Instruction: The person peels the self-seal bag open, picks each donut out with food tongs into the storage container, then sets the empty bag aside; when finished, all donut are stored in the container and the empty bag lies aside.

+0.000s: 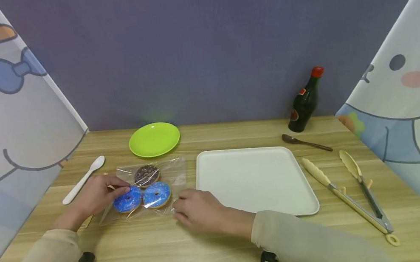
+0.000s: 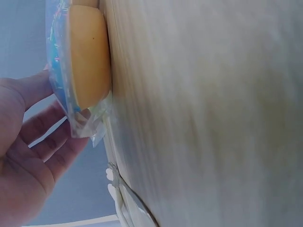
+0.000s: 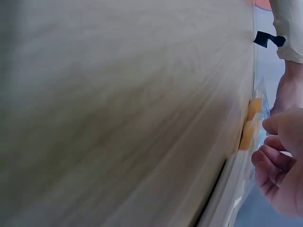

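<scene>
A clear plastic bag [image 1: 177,168] lies on the table with three donuts inside. One is a chocolate donut [image 1: 147,175]; the others are a left blue donut [image 1: 127,200] and a right blue donut [image 1: 157,195], both sprinkled. My left hand [image 1: 99,194] holds the bag's left side, its thumb on top by the left blue donut. In the left wrist view, the fingers of the left hand [image 2: 33,142] curve round the bag's end. At the bag's right edge, my right hand [image 1: 199,209] has curled fingers pinching the plastic; the exact contact is partly hidden.
A white tray [image 1: 254,182] lies right of the bag, a green plate [image 1: 154,140] behind it. A white spoon [image 1: 84,179] is at left. Farther right are a dark bottle [image 1: 304,102], a brown spoon [image 1: 305,141] and tongs [image 1: 349,199].
</scene>
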A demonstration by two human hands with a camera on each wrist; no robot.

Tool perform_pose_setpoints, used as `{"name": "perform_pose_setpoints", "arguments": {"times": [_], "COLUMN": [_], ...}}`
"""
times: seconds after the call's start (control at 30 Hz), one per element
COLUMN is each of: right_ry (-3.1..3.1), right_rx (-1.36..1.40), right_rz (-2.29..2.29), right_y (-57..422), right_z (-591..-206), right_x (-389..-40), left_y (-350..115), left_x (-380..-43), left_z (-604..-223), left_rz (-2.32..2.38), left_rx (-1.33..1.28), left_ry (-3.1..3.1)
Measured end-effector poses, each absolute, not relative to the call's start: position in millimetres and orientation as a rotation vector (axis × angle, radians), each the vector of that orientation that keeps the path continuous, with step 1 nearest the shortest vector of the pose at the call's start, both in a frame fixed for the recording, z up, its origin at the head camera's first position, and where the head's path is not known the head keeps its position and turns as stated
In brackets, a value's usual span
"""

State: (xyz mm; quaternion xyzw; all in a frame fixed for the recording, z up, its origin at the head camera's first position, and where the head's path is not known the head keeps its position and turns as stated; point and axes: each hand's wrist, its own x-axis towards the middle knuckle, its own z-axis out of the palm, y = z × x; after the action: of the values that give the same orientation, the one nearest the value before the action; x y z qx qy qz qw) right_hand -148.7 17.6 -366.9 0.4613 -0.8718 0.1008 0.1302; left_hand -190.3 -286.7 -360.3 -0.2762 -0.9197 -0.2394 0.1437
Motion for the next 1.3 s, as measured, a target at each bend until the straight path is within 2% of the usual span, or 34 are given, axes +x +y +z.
{"name": "perform_pose_setpoints", "arguments": {"times": [0.57,1.3], "right_ry": [-2.627,-2.645], "right_rx": [1.237,1.13], "right_rz": [0.166,0.629], "right_y": [1.5,20.0], "right_z": [-371.7,-377.7], "right_x": [-148.0,-152.7], "left_y": [-285.1,-283.2], "left_x": [-190.6,-192.2], "left_z": [-361.0,-360.6], "left_rz": [-0.697,-0.593], "left_rx": [-0.752,-0.808], "left_ry": [-2.677,-2.631]}}
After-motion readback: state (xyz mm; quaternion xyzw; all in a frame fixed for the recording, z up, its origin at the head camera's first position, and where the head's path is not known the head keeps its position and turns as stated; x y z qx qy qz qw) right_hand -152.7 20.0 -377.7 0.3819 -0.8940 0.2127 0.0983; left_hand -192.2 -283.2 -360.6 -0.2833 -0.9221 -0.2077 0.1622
